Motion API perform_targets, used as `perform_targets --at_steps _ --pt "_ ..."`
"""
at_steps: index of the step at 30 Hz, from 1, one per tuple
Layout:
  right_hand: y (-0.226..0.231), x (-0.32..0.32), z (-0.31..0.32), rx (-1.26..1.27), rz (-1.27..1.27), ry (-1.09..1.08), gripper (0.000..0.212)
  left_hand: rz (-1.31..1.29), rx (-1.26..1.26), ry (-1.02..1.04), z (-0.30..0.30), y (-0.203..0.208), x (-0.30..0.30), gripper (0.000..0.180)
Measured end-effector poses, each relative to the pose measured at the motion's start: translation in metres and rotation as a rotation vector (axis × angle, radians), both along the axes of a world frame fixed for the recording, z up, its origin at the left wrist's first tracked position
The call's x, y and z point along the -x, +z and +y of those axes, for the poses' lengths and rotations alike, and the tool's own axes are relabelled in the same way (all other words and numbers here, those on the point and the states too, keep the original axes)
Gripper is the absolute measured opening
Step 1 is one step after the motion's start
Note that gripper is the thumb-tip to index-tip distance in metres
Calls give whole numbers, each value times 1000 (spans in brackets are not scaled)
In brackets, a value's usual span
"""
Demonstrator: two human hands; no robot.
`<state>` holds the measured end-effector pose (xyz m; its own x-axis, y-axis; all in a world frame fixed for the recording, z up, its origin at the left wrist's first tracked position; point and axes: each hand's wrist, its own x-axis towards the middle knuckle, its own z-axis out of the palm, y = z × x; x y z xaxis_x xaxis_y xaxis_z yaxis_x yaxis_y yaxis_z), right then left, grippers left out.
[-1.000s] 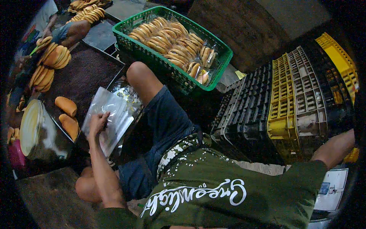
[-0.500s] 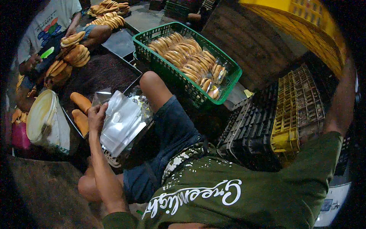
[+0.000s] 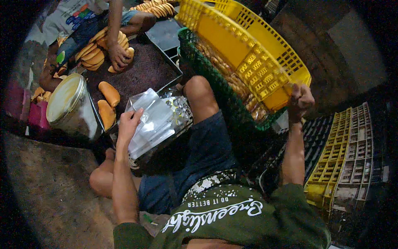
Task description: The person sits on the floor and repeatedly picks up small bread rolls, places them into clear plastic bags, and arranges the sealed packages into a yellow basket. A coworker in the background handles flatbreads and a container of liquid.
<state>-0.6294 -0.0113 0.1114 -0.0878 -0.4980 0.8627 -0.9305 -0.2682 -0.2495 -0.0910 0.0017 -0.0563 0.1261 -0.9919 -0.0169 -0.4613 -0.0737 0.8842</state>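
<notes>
My right hand (image 3: 300, 101) is closed on the near end of a yellow plastic crate (image 3: 265, 62). The crate sits tilted over a green basket (image 3: 199, 79) and covers much of the bagged bread rolls (image 3: 259, 111) inside. With its fingers pinched at the upper left of a stack of clear plastic bags (image 3: 153, 118), my left hand (image 3: 129, 126) rests above my lap. Beside those bags lies a heap of crumpled clear and yellow packaging (image 3: 177, 106). Two long bread rolls (image 3: 109, 93) are to the left of this hand, at the edge of a tray of dark crumbly filling (image 3: 145, 66).
Across the tray, a co-worker's hand (image 3: 120, 60) touches sliced rolls (image 3: 92, 57); their other hand is by a green object (image 3: 61, 57). A white bucket (image 3: 66, 103) stands at left. Stacked yellow, grey and black crates (image 3: 331, 162) are on my right.
My right hand has brought the yellow crate from high on the right down over the green basket. My left hand stays at the plastic bags. The co-worker's hand has reached into the tray.
</notes>
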Motion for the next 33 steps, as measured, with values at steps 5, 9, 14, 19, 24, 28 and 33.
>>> perform_targets --at_steps 5,9,14,19,24,28,33 --pt "-22 -6 70 -173 209 -48 38 -17 -74 5 -3 0 6 55" --pt "-16 -9 103 -280 161 -57 47 -22 -101 2 -5 -8 6 56" --pt "-13 3 76 -416 283 -148 65 49 -70 -39 -13 5 19 55" --pt "15 -66 27 -216 -146 638 76 63 -27 -32 -3 21 21 53" --pt "7 -258 -35 -717 182 836 63 11 108 -120 3 44 24 49" --pt "-52 -336 -62 -841 -237 1038 17 178 -18 71 -1 46 27 65" --pt "-77 -346 -67 -1110 -1248 1022 17 1178 -87 247 -7 27 23 81"
